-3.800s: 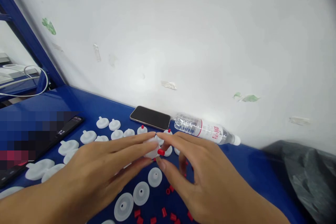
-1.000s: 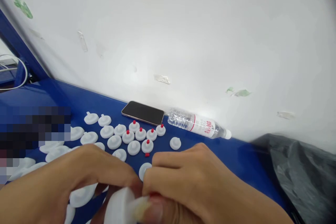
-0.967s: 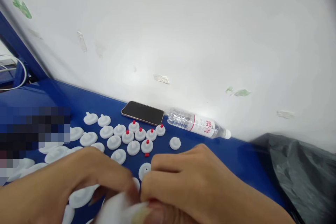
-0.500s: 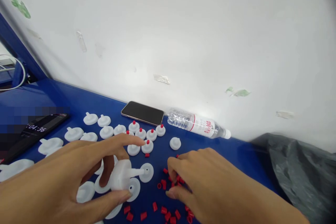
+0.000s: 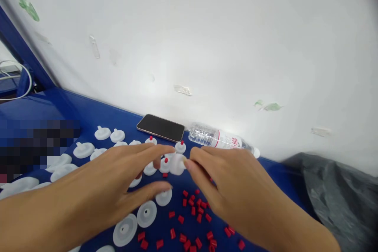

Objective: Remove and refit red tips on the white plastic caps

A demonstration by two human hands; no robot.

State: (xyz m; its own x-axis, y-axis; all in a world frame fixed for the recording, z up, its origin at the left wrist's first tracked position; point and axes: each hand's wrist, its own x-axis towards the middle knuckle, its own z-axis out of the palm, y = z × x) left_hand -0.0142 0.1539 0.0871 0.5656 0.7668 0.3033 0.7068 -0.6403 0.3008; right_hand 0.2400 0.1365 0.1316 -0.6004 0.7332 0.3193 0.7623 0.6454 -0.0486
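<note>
While small red caps lie scattered nearest the viewer, a slanting row of pale holed discs runs beside them on the blue bench, up to the left thumb. Beyond these, the left hand hangs with thumb and forefinger spread apart, holding nothing that shows. The right hand faces it, its fingertips pinched on one end of a translucent white part. That part sits in the space between the two: the right hand is nearer, touching it, and the left hand's gap opens toward it, apparently without contact. Its long axis seems to run sideways from hand to hand, the narrow end at the right fingertips, though blur leaves this unsure; whether a cap is there cannot be told. Close behind stand red-topped parts, with plain stemmed parts farther left. Farthest back, beside the wall, lie a phone and a bottle.
</note>
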